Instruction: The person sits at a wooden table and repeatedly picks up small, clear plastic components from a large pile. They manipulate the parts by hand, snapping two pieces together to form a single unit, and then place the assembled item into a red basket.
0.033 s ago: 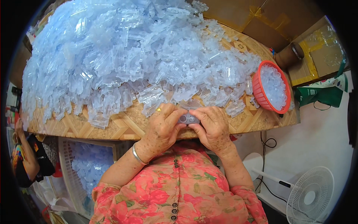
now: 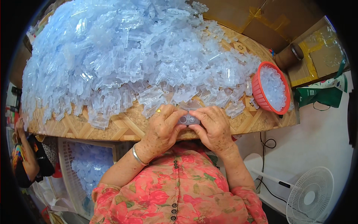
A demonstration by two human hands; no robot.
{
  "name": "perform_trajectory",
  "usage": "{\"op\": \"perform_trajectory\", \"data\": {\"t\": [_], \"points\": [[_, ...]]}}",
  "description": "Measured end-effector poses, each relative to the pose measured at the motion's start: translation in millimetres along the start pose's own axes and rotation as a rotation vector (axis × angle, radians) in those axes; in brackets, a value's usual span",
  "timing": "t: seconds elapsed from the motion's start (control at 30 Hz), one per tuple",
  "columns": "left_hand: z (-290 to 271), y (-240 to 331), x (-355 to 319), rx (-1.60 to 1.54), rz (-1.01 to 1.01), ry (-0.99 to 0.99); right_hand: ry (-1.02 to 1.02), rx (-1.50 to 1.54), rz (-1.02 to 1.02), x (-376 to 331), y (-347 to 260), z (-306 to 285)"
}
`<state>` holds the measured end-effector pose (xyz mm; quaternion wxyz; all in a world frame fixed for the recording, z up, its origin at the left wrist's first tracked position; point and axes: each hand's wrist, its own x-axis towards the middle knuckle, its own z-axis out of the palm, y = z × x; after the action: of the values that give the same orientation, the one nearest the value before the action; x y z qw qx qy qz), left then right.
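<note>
Between both hands, at the table's near edge, is a small translucent plastic piece (image 2: 188,119) with round ring-like openings in its face. My left hand (image 2: 163,126) pinches its left end with thumb and forefinger; a ring and a metal bangle show on that arm. My right hand (image 2: 213,126) grips the right end the same way, so the ends are hidden under the fingertips. Just beyond the hands begins a large heap of clear, bluish plastic pieces (image 2: 123,56), with loose flat ones (image 2: 152,98) lying closest.
A red plastic basket (image 2: 263,93) of small clear round pieces stands on the patterned table (image 2: 126,125) at right. Cardboard (image 2: 238,15) rises behind. Below left is a crate (image 2: 67,168) of similar pieces; a white fan (image 2: 311,196) stands lower right. Another person's arm (image 2: 28,156) shows far left.
</note>
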<state>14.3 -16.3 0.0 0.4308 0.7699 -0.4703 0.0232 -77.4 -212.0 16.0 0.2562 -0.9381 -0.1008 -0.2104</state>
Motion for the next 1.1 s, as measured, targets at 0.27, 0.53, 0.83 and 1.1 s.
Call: {"op": "perform_trajectory", "data": {"t": [0.27,0.53,0.83,1.1], "points": [[-4.5,1.8,1.9,-0.035,-0.02,0.027,0.048,-0.399,0.104,94.3,77.9,-87.0],[-2.2,0.1,-0.2,-0.089,-0.002,0.033,-0.474,-0.837,0.741,173.7,223.4,-115.3],[-1.6,-3.6,-1.4,-0.116,0.021,0.06,-0.584,-0.813,0.633,175.1,228.5,-103.4],[-1.6,-5.9,-2.9,-0.114,0.042,0.077,-0.064,-0.155,0.287,141.7,135.5,-104.0]]}}
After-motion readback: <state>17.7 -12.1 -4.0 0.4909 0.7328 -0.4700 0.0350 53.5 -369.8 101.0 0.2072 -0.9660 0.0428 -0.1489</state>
